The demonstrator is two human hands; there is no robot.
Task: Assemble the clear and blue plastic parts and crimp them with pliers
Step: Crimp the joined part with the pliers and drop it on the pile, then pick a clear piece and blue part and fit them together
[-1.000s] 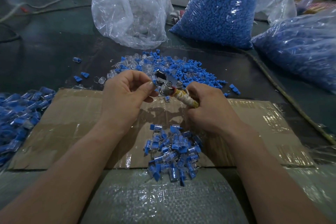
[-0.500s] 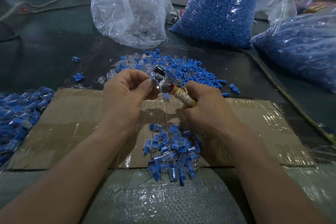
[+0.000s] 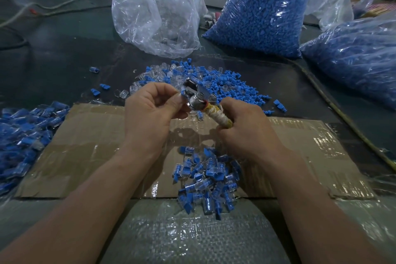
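Left hand barely shifted, pinching blue part; right hand grips tape-wrapped pliers.

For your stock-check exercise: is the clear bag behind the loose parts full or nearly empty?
Nearly empty: the clear bag is crumpled and see-through, with little showing inside.

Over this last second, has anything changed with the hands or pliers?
Hardly anything. The left hand still pinches a blue part at the head of the pliers; the right hand still grips their wrapped handle. Nothing taken or released; the assembled pile lies unmoved.
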